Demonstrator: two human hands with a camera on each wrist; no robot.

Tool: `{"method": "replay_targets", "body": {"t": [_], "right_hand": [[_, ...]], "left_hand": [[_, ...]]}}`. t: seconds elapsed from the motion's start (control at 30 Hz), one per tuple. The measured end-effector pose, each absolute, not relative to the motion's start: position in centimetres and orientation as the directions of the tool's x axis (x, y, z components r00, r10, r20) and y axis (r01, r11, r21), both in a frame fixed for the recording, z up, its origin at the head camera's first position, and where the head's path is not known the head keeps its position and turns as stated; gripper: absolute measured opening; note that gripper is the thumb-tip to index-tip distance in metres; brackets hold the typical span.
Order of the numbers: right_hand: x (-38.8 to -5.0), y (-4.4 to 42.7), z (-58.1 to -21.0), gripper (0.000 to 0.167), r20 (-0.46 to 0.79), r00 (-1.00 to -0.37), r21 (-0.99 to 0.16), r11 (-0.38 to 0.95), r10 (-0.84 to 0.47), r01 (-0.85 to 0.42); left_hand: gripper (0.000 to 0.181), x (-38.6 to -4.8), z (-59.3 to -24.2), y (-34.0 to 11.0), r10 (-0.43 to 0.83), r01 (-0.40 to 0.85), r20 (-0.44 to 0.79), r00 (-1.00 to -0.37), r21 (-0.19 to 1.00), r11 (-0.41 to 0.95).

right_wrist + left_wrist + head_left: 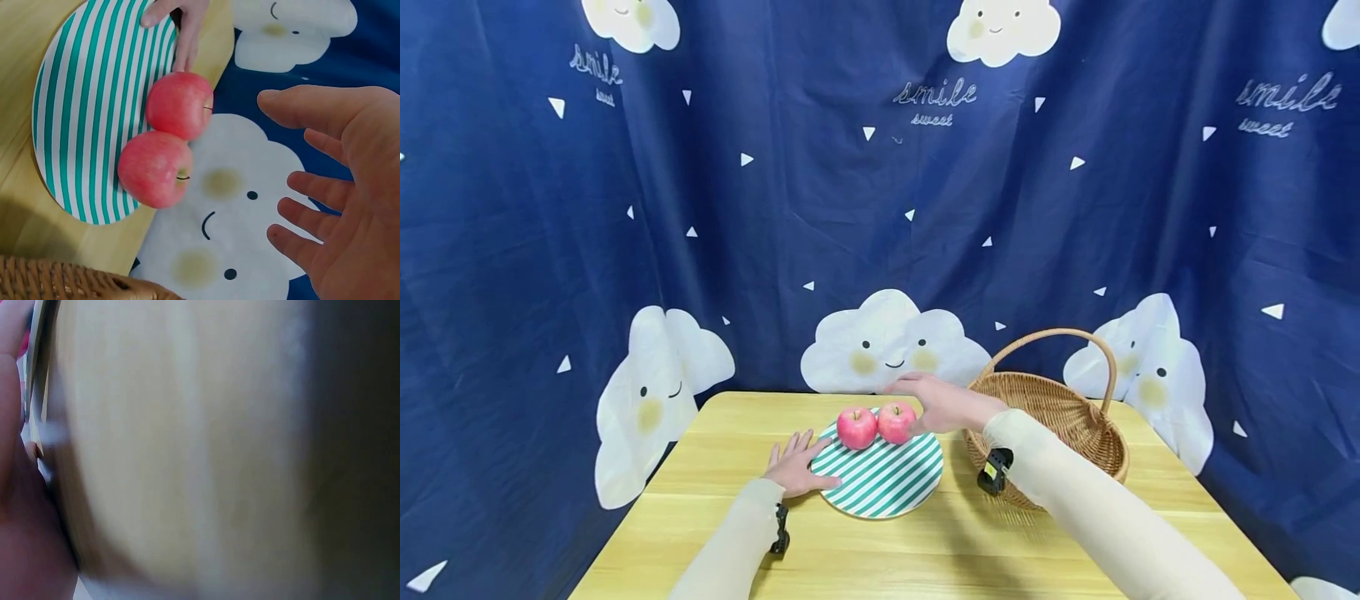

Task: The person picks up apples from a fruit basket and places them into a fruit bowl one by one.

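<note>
Left fingers and right fingers spread loose; striped board bears two apples; wicker basket stands beside it.

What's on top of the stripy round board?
Two apples, side by side. The left hand reaches over its edge. The board right under the apples is covered.

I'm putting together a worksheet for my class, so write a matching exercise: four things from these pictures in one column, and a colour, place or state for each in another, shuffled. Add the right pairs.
Column one
1. apples
2. round board
3. basket
4. left hand

Column two
A. brown and woven
B. spread out at the round board's edge
C. green and white stripes
D. pinkish red, side by side

Right pairs: 1-D, 2-C, 3-A, 4-B
</note>
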State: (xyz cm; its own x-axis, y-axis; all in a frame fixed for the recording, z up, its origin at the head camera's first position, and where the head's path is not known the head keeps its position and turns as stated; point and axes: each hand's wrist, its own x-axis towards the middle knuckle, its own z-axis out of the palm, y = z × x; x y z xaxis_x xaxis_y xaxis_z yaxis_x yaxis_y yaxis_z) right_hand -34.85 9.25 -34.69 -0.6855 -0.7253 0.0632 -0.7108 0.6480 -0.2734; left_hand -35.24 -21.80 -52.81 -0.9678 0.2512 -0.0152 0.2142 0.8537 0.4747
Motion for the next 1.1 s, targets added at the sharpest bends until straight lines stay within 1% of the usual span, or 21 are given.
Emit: {"method": "replay_targets", "body": {"t": [0.23, 0.4, 0.6, 0.73, 0.93, 1.1], "right_hand": [[-33.8, 10.6, -33.7, 0.066, 0.087, -0.670, -0.278, 0.628, -0.738, -0.727], [-33.3, 11.8, -33.1, 0.063, 0.101, -0.671, -0.263, 0.631, -0.734, -0.730], [-32.6, 13.2, -32.3, 0.059, 0.095, -0.710, -0.319, 0.654, -0.698, -0.686], [-32.4, 14.2, -31.8, 0.057, 0.106, -0.729, -0.335, 0.666, -0.677, -0.667], [-31.9, 15.5, -31.2, 0.056, 0.100, -0.744, -0.382, 0.665, -0.661, -0.642], [-31.9, 16.5, -31.0, 0.056, 0.122, -0.738, -0.383, 0.655, -0.663, -0.652]], "left_hand": [[0.099, -35.7, -54.0, -22.1, 0.250, 0.217, -0.004, -0.968, 0.482, 0.849], [0.097, -35.8, -54.1, -22.1, 0.247, 0.214, -0.004, -0.969, 0.487, 0.847], [0.097, -35.8, -54.0, -22.0, 0.246, 0.209, -0.013, -0.969, 0.488, 0.847], [0.098, -36.1, -54.3, -22.1, 0.245, 0.212, -0.007, -0.970, 0.481, 0.851], [0.100, -36.4, -54.6, -22.2, 0.248, 0.219, 0.003, -0.969, 0.482, 0.849], [0.102, -36.8, -55.3, -22.4, 0.245, 0.222, 0.010, -0.969, 0.467, 0.856]]}}
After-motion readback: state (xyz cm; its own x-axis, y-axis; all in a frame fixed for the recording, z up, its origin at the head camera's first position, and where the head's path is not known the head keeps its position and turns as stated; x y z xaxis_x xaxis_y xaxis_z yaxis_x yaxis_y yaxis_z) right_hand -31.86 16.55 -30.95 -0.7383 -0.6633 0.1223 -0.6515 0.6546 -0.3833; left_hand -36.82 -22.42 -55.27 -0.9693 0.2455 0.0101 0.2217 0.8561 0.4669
